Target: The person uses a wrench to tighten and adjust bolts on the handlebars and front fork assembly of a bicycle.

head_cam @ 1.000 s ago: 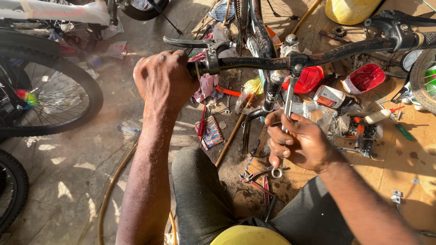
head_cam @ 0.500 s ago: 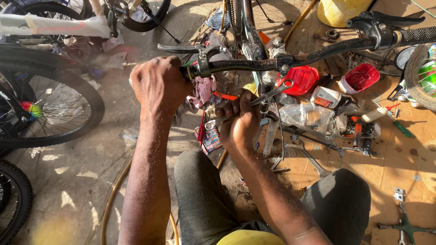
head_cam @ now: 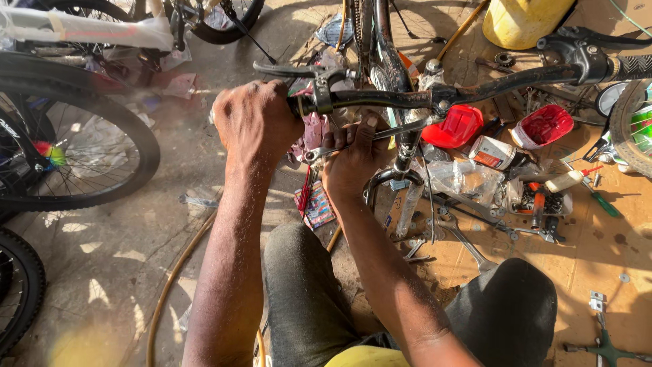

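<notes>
Left hand is closed around the left grip of the black handlebar. Right hand is clenched on a steel wrench, held just under the bar near the stem. Red lids lie on the floor beyond.

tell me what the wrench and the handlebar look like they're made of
The wrench in the right hand looks like bare steel, polished or plated: it is silver and catches bright glints. The handlebar gripped by the left hand looks like metal tube with a dark, slightly glossy coat, probably paint; whether steel or aluminium cannot be told.
</notes>
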